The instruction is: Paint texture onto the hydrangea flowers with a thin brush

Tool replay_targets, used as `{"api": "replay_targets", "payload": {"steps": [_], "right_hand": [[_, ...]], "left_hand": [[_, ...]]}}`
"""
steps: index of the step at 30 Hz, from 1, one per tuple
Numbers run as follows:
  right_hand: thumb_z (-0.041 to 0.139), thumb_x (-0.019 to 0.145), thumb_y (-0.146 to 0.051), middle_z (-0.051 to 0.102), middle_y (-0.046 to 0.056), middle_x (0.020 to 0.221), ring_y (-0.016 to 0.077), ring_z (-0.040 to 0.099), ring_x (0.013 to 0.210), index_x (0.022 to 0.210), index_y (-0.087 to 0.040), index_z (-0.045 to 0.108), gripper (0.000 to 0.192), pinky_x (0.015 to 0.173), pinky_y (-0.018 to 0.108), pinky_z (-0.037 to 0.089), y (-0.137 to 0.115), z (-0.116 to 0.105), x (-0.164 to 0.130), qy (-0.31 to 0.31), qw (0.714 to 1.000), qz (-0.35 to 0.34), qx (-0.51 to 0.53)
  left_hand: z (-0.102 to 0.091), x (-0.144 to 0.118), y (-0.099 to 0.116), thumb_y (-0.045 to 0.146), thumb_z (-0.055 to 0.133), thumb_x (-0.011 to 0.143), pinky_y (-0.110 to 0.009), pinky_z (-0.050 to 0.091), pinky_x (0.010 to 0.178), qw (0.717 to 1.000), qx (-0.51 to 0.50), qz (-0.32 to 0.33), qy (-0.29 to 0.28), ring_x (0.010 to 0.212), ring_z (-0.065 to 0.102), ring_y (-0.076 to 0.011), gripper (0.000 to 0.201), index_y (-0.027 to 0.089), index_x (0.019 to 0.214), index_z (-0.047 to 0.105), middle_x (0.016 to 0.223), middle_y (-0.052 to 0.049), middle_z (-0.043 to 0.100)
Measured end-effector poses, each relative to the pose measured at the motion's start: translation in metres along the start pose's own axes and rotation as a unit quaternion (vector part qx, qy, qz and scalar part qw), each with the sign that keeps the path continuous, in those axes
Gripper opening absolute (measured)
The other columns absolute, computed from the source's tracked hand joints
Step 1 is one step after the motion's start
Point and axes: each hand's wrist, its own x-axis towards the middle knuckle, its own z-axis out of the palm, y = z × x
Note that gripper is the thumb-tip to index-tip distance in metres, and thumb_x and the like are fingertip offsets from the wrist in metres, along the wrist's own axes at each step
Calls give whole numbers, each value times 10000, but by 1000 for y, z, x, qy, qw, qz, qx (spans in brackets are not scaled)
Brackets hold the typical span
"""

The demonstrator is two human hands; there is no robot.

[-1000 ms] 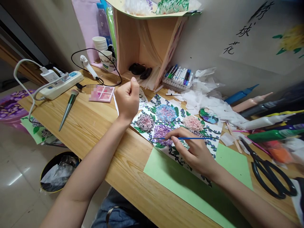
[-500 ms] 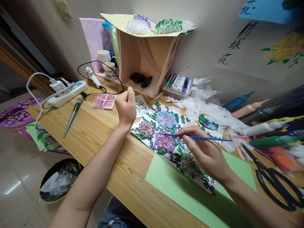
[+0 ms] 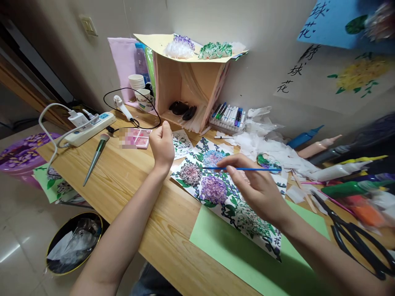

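Observation:
My right hand [image 3: 257, 187] pinches a thin blue paintbrush [image 3: 253, 169] held nearly level. The brush tip points left over the painted sheet [image 3: 189, 155], between the blue flower [image 3: 214, 157] and the dark pink flower [image 3: 190, 174]. Whether the tip touches the paper I cannot tell. Below it is a raised purple flower [image 3: 213, 190], and a green-and-white one [image 3: 251, 218] lies under my right wrist. My left hand [image 3: 163, 146] is a closed fist, thumb up, beside the sheet's left corner. Nothing sticks out of the fist. A smaller painted paper [image 3: 182, 144] lies behind it.
Green paper [image 3: 212, 230] lies under the sheet. Black scissors [image 3: 354, 234], paint bottles [image 3: 342, 170] and crumpled white tissue [image 3: 262, 137] crowd the right. A paint palette [image 3: 269, 161] sits behind my right hand. A makeup brush [image 3: 96, 158] and power strip [image 3: 91, 129] are left.
My right hand has moved up and left, taking the brush tip from the purple flower to the gap by the blue flower. The view has tilted slightly upward. My left fist stays closed.

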Motion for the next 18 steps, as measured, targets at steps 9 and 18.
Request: {"api": "replay_targets", "payload": {"steps": [9,18], "right_hand": [[420,874,-129,631,59,826,159,533,794,951,-159,550,154,713,296,447,-8,53,9,-47,984,-153,-83],[429,868,-124,630,74,802,168,532,782,917,-142,566,147,711,306,445,-4,64,13,-50,982,-158,-95]], "left_hand": [[-2,5,4,451,473,855,-284,143,428,995,-74,-52,31,403,175,-79,506,218,498,200,448,71,190],[-2,4,2,501,509,834,-276,174,433,996,-57,-46,43,430,220,-87,530,211,504,212,447,55,254]]}}
